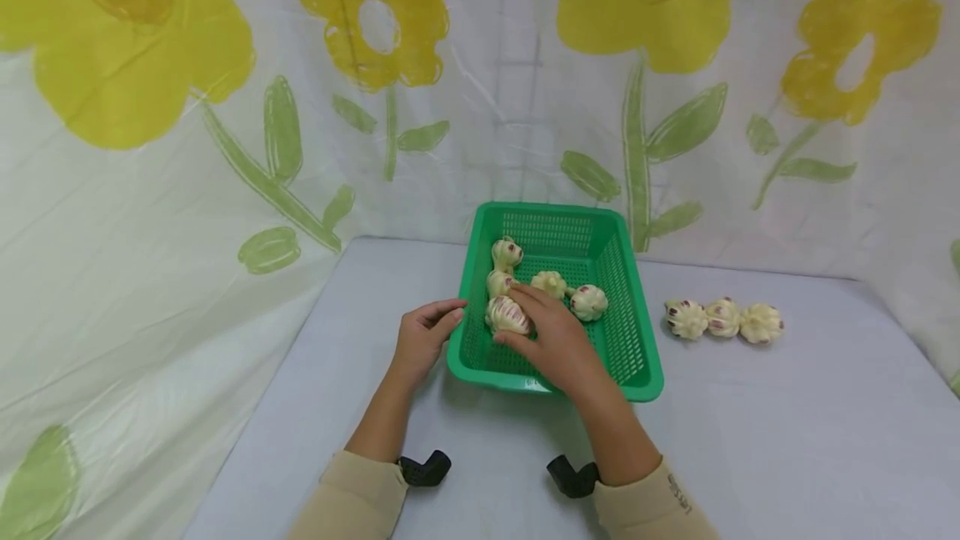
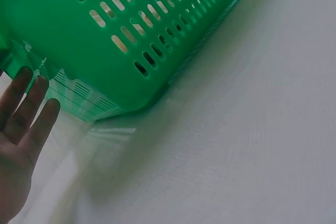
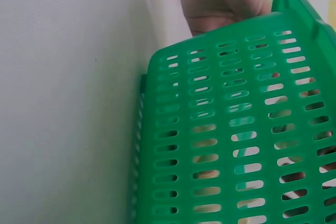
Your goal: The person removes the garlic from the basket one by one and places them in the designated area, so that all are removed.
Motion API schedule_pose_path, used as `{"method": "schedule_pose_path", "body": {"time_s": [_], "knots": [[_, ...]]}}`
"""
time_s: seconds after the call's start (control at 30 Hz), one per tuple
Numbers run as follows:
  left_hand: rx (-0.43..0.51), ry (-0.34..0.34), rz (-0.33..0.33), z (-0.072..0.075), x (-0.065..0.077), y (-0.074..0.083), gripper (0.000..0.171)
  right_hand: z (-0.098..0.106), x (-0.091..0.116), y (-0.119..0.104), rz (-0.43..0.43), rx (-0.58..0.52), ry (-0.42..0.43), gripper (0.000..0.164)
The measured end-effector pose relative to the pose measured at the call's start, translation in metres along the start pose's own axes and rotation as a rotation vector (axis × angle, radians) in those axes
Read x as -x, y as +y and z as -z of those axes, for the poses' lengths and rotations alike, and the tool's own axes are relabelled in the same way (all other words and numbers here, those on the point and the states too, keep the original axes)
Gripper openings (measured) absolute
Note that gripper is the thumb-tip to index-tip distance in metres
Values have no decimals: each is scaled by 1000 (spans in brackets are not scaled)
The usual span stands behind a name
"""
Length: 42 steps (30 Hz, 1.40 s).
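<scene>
A green plastic basket (image 1: pixel 555 383) with slotted walls holds garlic bulbs. Down its left side runs a row of three joined bulbs (image 1: pixel 507 315), cream with purple streaks. My right hand (image 1: pixel 555 344) reaches in over the front wall and holds the nearest bulb of that row between fingers and thumb. Two more garlic bulbs (image 1: pixel 588 302) lie to the right of it. My left hand (image 1: pixel 423 340) is at the basket's left rim, fingertips right at the edge; in the left wrist view its fingers (image 2: pixel 39 124) are extended beside the wall. The right wrist view shows mostly the outer wall (image 3: pixel 210 124).
On the white table (image 1: pixel 750 423), right of the basket, lies another row of three joined garlic bulbs (image 1: pixel 723 317). A white curtain (image 1: pixel 480 123) printed with yellow flowers hangs behind the table. Black wrist mounts (image 1: pixel 425 469) stick out from both sleeves.
</scene>
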<state>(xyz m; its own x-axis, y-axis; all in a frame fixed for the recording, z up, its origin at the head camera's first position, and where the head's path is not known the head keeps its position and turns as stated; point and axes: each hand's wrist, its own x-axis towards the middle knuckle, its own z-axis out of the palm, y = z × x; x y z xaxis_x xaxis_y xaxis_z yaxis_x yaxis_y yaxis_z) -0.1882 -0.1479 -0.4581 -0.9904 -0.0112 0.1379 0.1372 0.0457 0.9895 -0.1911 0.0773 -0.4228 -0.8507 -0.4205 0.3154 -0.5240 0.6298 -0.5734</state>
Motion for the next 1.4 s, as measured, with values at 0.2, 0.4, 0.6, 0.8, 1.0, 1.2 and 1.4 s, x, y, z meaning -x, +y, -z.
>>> {"method": "schedule_pose_path", "body": {"time_s": [0.2,0.4,0.6,0.8,1.0,1.2,1.4], "knots": [[6,0,-10,0,-2,0,26,-1,-1,2,51,46,46,67],[12,-4,-11,0,-4,1,27,0,-2,2,87,70,78,66],[22,-1,-14,-1,-5,0,27,1,1,0,76,55,64,68],[27,0,-9,-2,-5,-1,27,2,4,0,77,22,72,68],[11,-2,-10,-3,-2,-2,27,2,6,0,98,-22,106,67],[8,4,12,-2,1,-2,27,11,8,4,124,-19,186,64],[-12,12,2,-1,0,-1,27,41,11,20,102,-34,314,65]]}}
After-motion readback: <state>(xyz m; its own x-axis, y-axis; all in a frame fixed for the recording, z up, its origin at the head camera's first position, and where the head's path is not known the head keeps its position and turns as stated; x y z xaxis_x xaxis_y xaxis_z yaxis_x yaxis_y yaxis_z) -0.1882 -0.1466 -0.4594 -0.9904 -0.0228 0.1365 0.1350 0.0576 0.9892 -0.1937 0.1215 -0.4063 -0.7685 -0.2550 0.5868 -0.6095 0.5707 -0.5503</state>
